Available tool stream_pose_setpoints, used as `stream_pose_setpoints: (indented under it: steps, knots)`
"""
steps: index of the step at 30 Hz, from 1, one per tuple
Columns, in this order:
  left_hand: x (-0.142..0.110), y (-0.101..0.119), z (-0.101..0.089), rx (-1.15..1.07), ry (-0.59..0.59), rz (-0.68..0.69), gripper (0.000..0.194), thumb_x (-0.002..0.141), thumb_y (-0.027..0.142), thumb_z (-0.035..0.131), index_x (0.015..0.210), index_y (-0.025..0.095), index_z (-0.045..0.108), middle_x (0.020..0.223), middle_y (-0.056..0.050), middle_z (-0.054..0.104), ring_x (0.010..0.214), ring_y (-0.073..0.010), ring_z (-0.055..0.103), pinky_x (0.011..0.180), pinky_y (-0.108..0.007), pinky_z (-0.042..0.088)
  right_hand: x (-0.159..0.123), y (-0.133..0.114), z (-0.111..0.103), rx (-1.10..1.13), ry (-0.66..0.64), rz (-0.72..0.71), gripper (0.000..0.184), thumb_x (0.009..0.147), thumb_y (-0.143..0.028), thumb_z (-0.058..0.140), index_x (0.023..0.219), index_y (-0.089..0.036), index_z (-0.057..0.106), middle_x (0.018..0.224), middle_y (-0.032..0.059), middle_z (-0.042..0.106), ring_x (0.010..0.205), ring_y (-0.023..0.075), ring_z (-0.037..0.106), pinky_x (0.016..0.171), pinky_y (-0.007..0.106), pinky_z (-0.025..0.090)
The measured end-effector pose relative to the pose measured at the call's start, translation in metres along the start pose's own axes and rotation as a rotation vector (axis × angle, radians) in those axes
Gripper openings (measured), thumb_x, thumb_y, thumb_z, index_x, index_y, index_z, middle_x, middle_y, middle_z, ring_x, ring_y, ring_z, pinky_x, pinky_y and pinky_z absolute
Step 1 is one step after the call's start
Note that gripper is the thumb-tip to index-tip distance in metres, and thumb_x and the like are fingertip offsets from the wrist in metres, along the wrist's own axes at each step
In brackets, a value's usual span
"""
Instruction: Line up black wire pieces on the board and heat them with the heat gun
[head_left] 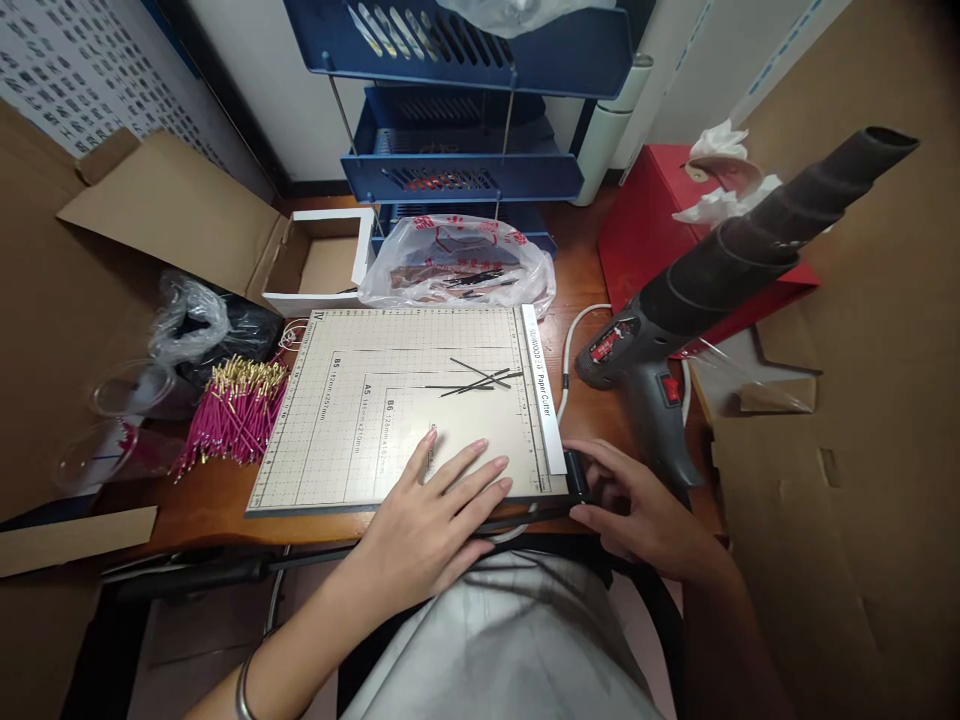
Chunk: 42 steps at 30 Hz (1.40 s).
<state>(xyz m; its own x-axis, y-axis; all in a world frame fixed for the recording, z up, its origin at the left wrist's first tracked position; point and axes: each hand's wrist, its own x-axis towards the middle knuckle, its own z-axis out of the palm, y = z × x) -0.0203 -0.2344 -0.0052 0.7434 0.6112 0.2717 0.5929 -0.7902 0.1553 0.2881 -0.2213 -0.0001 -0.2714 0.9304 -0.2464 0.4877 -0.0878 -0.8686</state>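
A cream paper cutter (300,440) with printed size grids lies on the wooden desk. My left hand (442,515) rests flat on its front edge, fingers spread, holding nothing. Beyond those fingertips several thin black strips (480,380) lie crossed on the board, near the cutter's white edge guard (545,390). At the front right corner my right hand (637,510) is closed about the cutter's black handle (576,477), with thumb and fingers curled at its right side. Part of that grip is hidden by the hand itself.
A hot air gun (675,310) stands at the right, before a red box (660,190). Behind the cutter are a clear plastic bag (457,265), an opened carton (330,225) and blue trays (461,175). Magenta leads with gold tips (236,410) lie at the left.
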Motion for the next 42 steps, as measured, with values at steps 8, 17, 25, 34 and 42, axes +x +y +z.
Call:
stream_pose_setpoints:
  steps: [8, 17, 25, 34, 42]
  knots:
    - [0.045, -0.043, -0.025, 0.014, 0.123, -0.277, 0.027, 0.106, 0.037, 0.057, 0.124, 0.023, 0.072, 0.142, -0.009, 0.071, 0.134, -0.0309, 0.062, 0.128, -0.061, 0.031, 0.046, -0.025, 0.006, -0.205, 0.495, -0.208, 0.034, 0.093, -0.044, 0.071, 0.119, -0.023, 0.074, 0.126, 0.0106, 0.072, 0.079, 0.0168, 0.066, 0.070, 0.034, 0.058]
    - [0.072, -0.068, -0.016, 0.039, 0.076, -0.374, 0.016, 0.103, 0.029, 0.062, 0.102, 0.021, 0.075, 0.138, -0.010, 0.071, 0.127, -0.0328, 0.062, 0.119, -0.063, 0.039, 0.109, -0.048, 0.019, -0.502, 0.276, -0.440, 0.006, 0.088, -0.023, 0.078, 0.094, -0.021, 0.076, 0.154, 0.0128, 0.057, 0.146, 0.0359, 0.050, 0.123, 0.061, 0.041]
    - [0.067, -0.066, -0.009, 0.009, 0.195, -0.347, 0.011, 0.101, 0.023, 0.067, 0.093, 0.021, 0.074, 0.128, -0.007, 0.077, 0.119, -0.0301, 0.066, 0.117, -0.062, 0.041, 0.119, -0.051, 0.017, -0.539, 0.263, -0.482, 0.010, 0.094, -0.021, 0.069, 0.088, -0.021, 0.077, 0.151, 0.0132, 0.061, 0.144, 0.0376, 0.052, 0.120, 0.066, 0.044]
    - [0.065, -0.054, -0.010, 0.008, 0.209, -0.346, 0.010, 0.102, 0.025, 0.066, 0.097, 0.022, 0.074, 0.134, -0.007, 0.075, 0.122, -0.0303, 0.066, 0.118, -0.064, 0.040, 0.138, -0.053, 0.006, -0.563, 0.159, -0.514, 0.018, 0.097, -0.018, 0.062, 0.095, -0.021, 0.079, 0.154, 0.0151, 0.058, 0.150, 0.0391, 0.048, 0.120, 0.068, 0.045]
    - [0.071, -0.060, -0.009, 0.032, 0.149, -0.372, 0.010, 0.101, 0.025, 0.066, 0.097, 0.021, 0.075, 0.137, -0.008, 0.073, 0.125, -0.0319, 0.065, 0.119, -0.065, 0.040, 0.144, -0.046, 0.003, -0.528, 0.137, -0.531, 0.018, 0.096, -0.018, 0.062, 0.097, -0.022, 0.079, 0.159, 0.0138, 0.052, 0.158, 0.0387, 0.039, 0.128, 0.067, 0.036]
